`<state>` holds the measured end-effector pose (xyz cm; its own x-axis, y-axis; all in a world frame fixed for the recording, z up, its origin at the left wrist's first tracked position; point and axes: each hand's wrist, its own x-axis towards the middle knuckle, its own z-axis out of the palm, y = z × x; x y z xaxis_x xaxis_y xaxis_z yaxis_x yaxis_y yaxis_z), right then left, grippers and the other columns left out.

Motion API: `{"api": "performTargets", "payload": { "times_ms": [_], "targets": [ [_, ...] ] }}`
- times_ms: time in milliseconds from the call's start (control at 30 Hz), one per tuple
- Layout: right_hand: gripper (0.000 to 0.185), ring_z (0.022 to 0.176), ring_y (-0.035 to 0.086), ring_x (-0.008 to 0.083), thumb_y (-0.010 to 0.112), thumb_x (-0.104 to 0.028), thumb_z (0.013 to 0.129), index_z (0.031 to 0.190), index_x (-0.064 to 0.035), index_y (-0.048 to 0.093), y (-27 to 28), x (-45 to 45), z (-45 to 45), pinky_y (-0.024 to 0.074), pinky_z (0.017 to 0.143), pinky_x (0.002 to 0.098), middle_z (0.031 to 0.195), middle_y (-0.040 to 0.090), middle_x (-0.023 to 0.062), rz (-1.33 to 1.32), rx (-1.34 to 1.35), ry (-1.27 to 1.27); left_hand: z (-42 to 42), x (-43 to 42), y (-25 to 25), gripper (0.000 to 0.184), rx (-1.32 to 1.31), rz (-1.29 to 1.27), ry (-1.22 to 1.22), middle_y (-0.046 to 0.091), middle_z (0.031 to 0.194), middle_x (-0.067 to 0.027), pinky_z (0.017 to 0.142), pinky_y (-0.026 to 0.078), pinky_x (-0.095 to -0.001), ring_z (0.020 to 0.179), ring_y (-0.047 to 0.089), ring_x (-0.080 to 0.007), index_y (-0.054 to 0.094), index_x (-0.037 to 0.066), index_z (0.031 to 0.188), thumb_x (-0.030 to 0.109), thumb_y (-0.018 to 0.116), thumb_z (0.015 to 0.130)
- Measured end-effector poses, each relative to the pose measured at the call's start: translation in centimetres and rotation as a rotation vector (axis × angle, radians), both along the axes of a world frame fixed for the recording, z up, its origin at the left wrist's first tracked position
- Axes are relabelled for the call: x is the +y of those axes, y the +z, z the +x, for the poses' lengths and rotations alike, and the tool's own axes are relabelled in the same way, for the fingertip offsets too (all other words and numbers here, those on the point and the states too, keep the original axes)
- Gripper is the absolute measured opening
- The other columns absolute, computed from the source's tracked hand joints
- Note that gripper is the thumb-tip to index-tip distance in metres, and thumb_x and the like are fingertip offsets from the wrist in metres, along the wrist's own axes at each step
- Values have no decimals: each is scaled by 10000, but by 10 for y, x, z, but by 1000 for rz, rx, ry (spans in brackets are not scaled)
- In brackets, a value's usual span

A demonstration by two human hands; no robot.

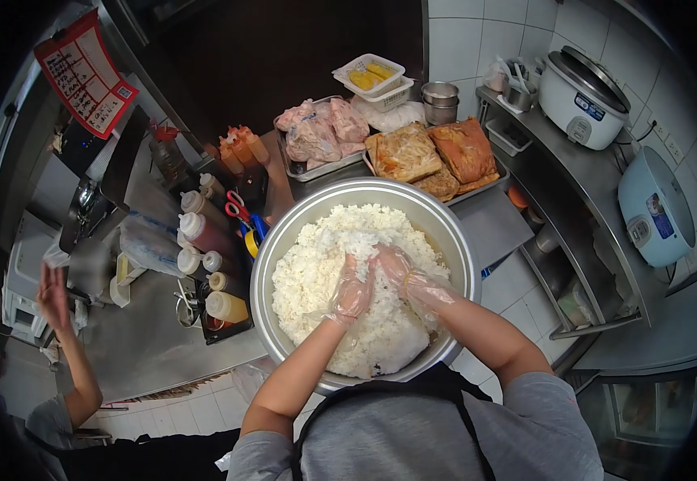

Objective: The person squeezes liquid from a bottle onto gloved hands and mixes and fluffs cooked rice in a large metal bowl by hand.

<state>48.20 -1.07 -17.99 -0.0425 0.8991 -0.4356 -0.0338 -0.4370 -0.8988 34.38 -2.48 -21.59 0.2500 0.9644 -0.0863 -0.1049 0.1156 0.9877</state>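
A large round metal pot (265, 337) in front of me holds a broad heap of cooked white rice (308, 280). Both my hands wear clear plastic gloves and are close together in the middle of the heap. My left hand (354, 287) is cupped against a clump of rice, its fingertips partly hidden in the grains. Just beside it, my right hand (401, 274) curls round the same clump from the other side, with its fingers partly covered too. Rice grains cling to the gloves.
Behind the pot are a tray of bagged raw meat (322, 132) and a tray of browned food slabs (433, 156). Squeeze bottles (196, 228) and red-handled scissors (236, 206) stand left. Rice cookers (583, 96) line the right shelf. A co-worker's arm (76, 353) reaches in at far left.
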Motion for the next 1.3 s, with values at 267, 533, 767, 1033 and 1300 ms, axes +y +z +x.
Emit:
{"api": "performTargets", "payload": {
  "times_ms": [267, 533, 767, 1033, 1300],
  "targets": [
    [751, 1296, 408, 371, 643, -361, 848, 1438, -58, 293, 84, -25, 15, 339, 1093, 406, 1360, 418, 260, 283, -296, 293, -45, 14, 48, 355, 546, 643, 102, 586, 1127, -198, 922, 424, -422, 1050, 549, -357, 520, 21, 1261, 134, 524, 924],
    [1085, 1308, 360, 479, 809, -316, 693, 1519, -149, 126, 79, -83, -6, 288, 1120, 486, 1498, -20, 362, 595, -1101, 819, -73, 20, 139, 579, 972, 655, -135, 506, 1241, -194, 940, 423, -483, 1087, 553, -354, 569, 122, 1226, 385, 740, 739],
    [961, 1095, 580, 407, 812, -186, 627, 1459, -161, 332, 57, -22, -28, 498, 951, 404, 1502, 63, 341, 464, -979, 637, -53, 59, 111, 632, 1180, 507, -248, 370, 1445, -173, 1085, 354, -436, 1294, 425, -371, 473, 227, 1376, 391, 686, 805],
    [750, 1030, 614, 253, 733, -40, 663, 1359, -117, 468, 24, 3, -7, 490, 903, 301, 1229, 582, 141, 285, -309, 116, -50, 14, 102, 663, 1193, 647, -307, 455, 1376, -188, 1067, 378, -388, 1252, 461, -354, 444, 92, 1381, 170, 679, 766],
    [646, 985, 618, 208, 733, -126, 764, 1341, -27, 460, 41, -9, -15, 508, 824, 309, 1105, 645, 110, 353, 18, 41, -62, 18, 108, 529, 832, 628, -195, 595, 1191, -220, 964, 454, -396, 1108, 577, -353, 552, 60, 1256, 48, 638, 734]
  ]
}}
